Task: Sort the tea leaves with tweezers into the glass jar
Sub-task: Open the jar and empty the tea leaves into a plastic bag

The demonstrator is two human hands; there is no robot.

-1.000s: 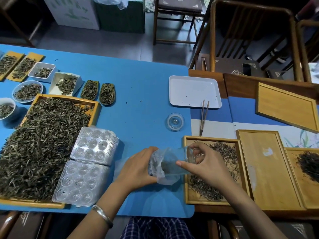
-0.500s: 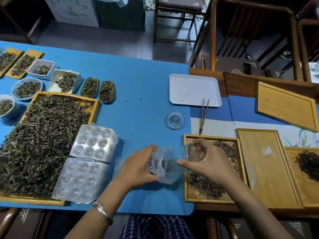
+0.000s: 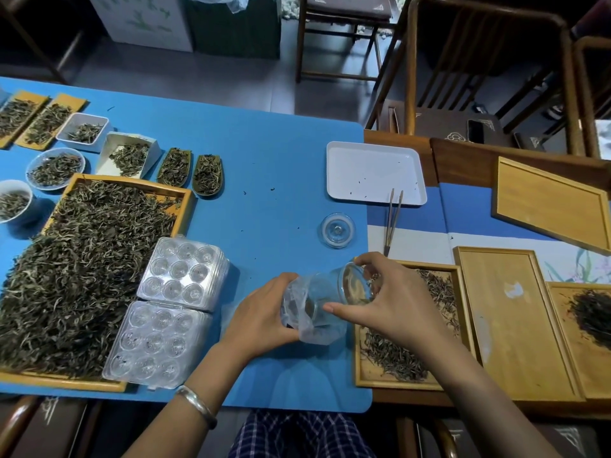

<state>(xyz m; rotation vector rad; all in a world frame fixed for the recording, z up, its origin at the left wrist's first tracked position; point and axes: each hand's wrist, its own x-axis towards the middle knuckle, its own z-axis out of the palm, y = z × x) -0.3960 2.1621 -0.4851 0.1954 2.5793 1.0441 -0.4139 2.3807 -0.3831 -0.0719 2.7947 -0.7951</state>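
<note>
Glass jar (image 3: 344, 294) lies tilted on its side near the table's front edge, its mouth over the small wooden tray (image 3: 367, 375). The left hand (image 3: 261, 315) grips the base with a plastic bag (image 3: 305, 328); the right hand (image 3: 393, 299) pinches the rim. If the bag slides, the smooth glass may slip and spill leaves. The tweezers (image 3: 393, 219) lie unused behind.

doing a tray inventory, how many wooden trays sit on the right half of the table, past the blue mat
4: one with tea leaves under the right hand, an empty one beside it, one with dark tea at the right edge, partly cut off, and an empty tilted one behind.
</note>
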